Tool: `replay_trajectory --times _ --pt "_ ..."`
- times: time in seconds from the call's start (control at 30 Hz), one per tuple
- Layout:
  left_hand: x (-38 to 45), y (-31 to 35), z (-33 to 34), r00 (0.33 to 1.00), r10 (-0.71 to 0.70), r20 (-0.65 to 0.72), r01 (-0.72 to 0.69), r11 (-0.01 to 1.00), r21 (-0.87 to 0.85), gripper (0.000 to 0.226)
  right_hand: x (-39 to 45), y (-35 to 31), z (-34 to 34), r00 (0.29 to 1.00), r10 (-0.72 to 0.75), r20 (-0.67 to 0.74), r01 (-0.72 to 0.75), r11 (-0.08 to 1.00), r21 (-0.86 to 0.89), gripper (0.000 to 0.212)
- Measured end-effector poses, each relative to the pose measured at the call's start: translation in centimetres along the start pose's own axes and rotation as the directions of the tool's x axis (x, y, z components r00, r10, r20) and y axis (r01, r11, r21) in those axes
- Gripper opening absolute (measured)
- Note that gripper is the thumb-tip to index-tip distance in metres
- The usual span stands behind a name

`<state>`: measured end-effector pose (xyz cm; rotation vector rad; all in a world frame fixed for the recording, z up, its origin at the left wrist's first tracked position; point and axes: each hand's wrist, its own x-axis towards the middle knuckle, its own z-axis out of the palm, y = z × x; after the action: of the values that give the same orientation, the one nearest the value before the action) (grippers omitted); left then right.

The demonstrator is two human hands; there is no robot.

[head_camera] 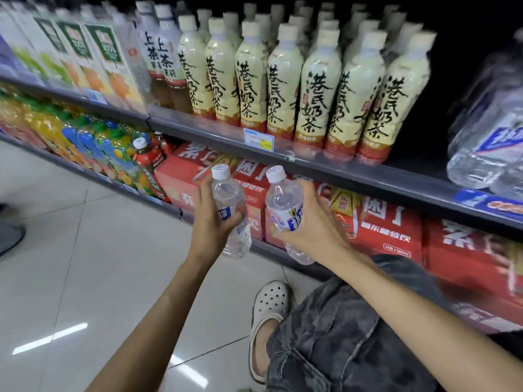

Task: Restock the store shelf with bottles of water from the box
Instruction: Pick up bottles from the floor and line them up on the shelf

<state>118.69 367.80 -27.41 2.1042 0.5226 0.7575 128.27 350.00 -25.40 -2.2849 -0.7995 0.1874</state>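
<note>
Wrapped around the labelled middle of a clear plastic water bottle with a white cap (pixel 230 210), the left hand (pixel 213 222) holds it firmly; the right hand (pixel 311 224) clasps a second clear white-capped water bottle (pixel 283 210) the same way. Both bottles hang in the air below the dark metal shelf edge (pixel 353 172), caps up, long axes leaning slightly left. Mid-body grips likely keep them steady for standing beside the clear water bottles already shelved (pixel 489 131) at far right.
</note>
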Motion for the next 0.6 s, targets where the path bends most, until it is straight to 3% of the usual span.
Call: replay_trajectory --times 0.3,0.6 --pt "2.0 11.2 2.6 0.967 0.248 0.052 -0.244 0.967 -0.073 0.072 -3.7 0.2 -10.8 0.97 -0.027 -0.243 0.042 0.997 0.057 0.094" --pt "1.9 20.8 9.4 0.9 0.43 0.07 -0.413 0.894 -0.171 0.072 -7.8 3.9 -19.8 0.884 0.041 -0.465 0.002 0.996 0.091 0.096"
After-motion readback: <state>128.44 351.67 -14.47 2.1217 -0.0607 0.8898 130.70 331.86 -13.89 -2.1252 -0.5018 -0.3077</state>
